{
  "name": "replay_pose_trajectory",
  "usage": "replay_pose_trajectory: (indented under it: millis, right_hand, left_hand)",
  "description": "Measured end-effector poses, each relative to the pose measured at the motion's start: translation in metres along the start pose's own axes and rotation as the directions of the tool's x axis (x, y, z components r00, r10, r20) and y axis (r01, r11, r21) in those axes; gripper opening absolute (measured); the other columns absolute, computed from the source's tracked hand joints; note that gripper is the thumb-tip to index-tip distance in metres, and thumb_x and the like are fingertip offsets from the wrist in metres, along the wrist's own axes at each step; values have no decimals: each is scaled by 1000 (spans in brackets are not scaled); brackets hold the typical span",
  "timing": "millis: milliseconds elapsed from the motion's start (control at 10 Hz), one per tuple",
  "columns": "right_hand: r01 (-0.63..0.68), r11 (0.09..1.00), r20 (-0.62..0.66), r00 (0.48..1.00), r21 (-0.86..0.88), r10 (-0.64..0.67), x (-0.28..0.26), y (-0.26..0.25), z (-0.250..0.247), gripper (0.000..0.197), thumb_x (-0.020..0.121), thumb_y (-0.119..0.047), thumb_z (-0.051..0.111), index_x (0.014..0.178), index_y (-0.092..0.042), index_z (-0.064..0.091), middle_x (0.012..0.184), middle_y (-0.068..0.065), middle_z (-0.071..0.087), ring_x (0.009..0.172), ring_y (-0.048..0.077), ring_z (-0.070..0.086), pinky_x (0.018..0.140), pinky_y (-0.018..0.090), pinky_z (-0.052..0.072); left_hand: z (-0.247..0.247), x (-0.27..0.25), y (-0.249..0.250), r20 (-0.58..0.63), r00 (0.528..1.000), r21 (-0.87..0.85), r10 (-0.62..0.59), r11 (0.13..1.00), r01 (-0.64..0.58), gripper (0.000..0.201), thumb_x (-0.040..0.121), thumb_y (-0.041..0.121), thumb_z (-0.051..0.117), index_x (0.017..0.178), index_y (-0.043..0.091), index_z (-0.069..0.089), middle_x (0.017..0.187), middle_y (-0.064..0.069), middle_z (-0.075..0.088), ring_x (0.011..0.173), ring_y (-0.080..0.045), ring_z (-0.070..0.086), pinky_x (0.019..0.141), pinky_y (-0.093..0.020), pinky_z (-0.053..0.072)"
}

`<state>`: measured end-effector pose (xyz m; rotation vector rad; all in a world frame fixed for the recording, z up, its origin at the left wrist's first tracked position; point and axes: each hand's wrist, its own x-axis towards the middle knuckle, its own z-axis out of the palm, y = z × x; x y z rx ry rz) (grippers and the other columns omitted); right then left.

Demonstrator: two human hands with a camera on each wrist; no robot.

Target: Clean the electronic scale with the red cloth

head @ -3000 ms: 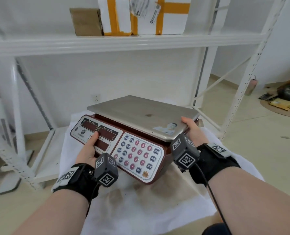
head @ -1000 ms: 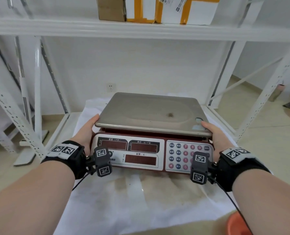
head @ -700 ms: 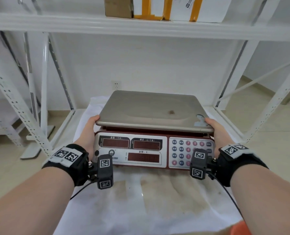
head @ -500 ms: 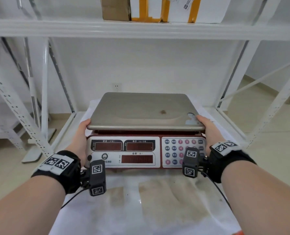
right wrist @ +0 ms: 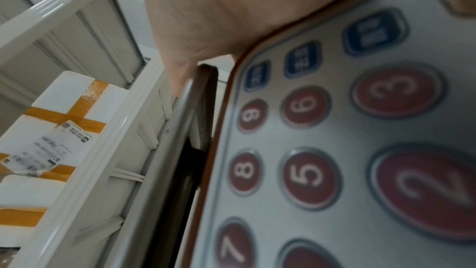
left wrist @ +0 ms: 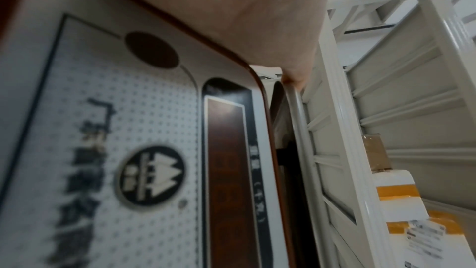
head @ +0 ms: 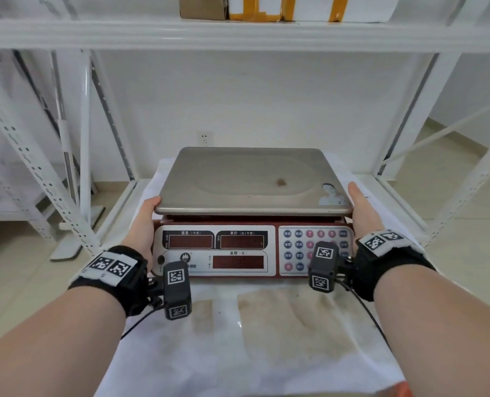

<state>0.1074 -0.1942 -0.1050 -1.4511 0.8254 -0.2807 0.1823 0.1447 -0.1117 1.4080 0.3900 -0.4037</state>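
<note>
Head view: both hands (head: 145, 224) grip red electronic scale (head: 252, 213); steel platter spotted.

The scale (head: 252, 210) is dark red with a silver pan, red and blue keys, apparently dot-patterned panel.

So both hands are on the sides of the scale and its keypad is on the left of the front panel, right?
Not quite: the keypad is on the right of the scale's front panel, as the head view shows. The left hand and right hand are indeed on its sides.
</note>
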Motion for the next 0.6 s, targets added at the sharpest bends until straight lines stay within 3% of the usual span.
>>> replay_pose_trajectory:
  millis: [100,200,300,400,500,600]
  right_hand:
    - [5,1000,-43,999,-10,-5,-7,-4,2,77,83,-68,44,130,-7,52,133,17,54,118,34,55,103,49,42]
    - [8,999,-78,997,-49,-12,-17,-4,-1,78,82,-68,45,128,-5,54,130,16,57,119,35,55,100,48,45]
    - [51,979,-120,990,-196,-76,-38,-9,-9,74,86,-64,44,123,-1,57,125,18,60,117,35,55,100,42,46]
    - [126,932,-2,991,-339,-135,-54,-12,-14,58,95,-50,39,125,-3,55,125,19,58,112,32,55,97,38,40]
    - [159,884,110,986,-440,-122,-82,-21,-15,47,97,-40,41,128,-6,52,127,15,53,114,28,48,97,36,34]
    - [217,820,173,974,-529,-146,-99,-33,-10,49,95,-38,42,131,-5,49,135,18,50,124,35,47,101,37,36]
  left_hand:
    - [-1,-4,4,-56,998,6,29,1000,-28,47,84,56,49,95,13,64,68,-8,70,57,-25,66,65,-33,52]
    - [9,-30,12,-145,984,63,107,993,-99,36,90,49,46,90,16,59,64,-3,69,52,-17,64,51,-25,51]
    - [8,-39,15,-178,962,216,208,962,-168,65,71,67,47,106,15,62,103,-11,70,84,-25,66,76,-43,56]
    - [7,-43,15,-116,950,377,289,898,-227,55,87,48,49,120,5,56,124,-15,58,98,-28,55,96,-42,45]
    - [10,-62,20,-65,964,450,258,870,-202,36,95,31,48,120,5,52,118,-16,52,94,-27,48,81,-34,37]
    - [9,-82,35,-50,943,498,328,827,-261,12,96,21,50,94,11,56,85,-6,52,62,-12,40,56,-22,36]
